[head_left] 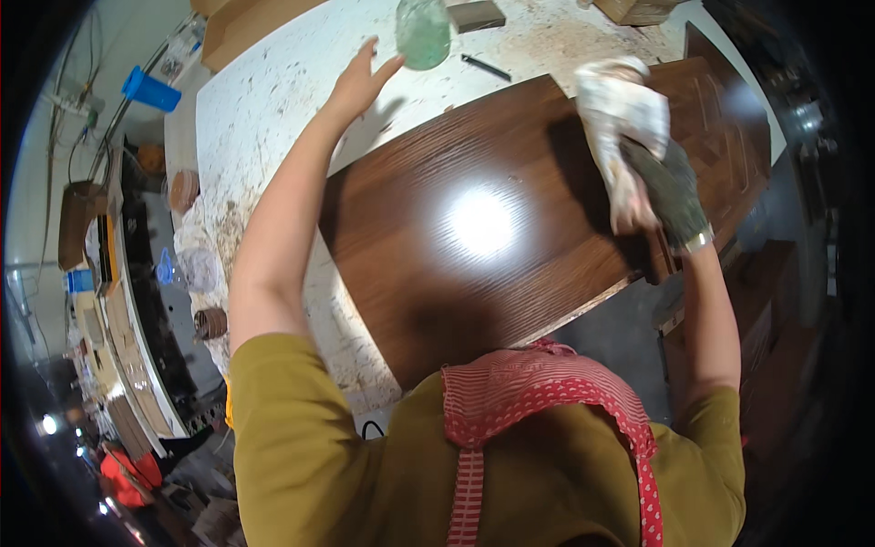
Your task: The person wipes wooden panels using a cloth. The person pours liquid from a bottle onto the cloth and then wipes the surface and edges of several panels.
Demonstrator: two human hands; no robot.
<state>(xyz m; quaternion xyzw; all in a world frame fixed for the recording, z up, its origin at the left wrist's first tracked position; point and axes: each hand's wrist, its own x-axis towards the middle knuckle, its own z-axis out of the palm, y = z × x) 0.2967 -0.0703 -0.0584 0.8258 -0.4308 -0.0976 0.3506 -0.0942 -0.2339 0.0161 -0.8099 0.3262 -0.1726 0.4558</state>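
Observation:
My bare left hand [360, 84] is stretched out over the white table with its fingers apart, holding nothing. Its fingertips come close to a greenish see-through bottle [423, 38], cut off by the top edge; whether they touch I cannot tell. My right hand [670, 187] wears a dark glove and is closed on a stained white rag [624, 105], slightly blurred. The rag is over the right part of a dark brown wood-grain board [410, 201], casting a shadow on it. A bright light reflects off the board's middle.
The board lies across a paint-flecked white table [264, 118]. A black stick-like tool [486, 67] and a grey block [477, 15] lie beyond it. Cardboard boxes [241, 32] stand at the back. A blue cup [151, 89] and a clear plastic bottle [196, 270] are at the left.

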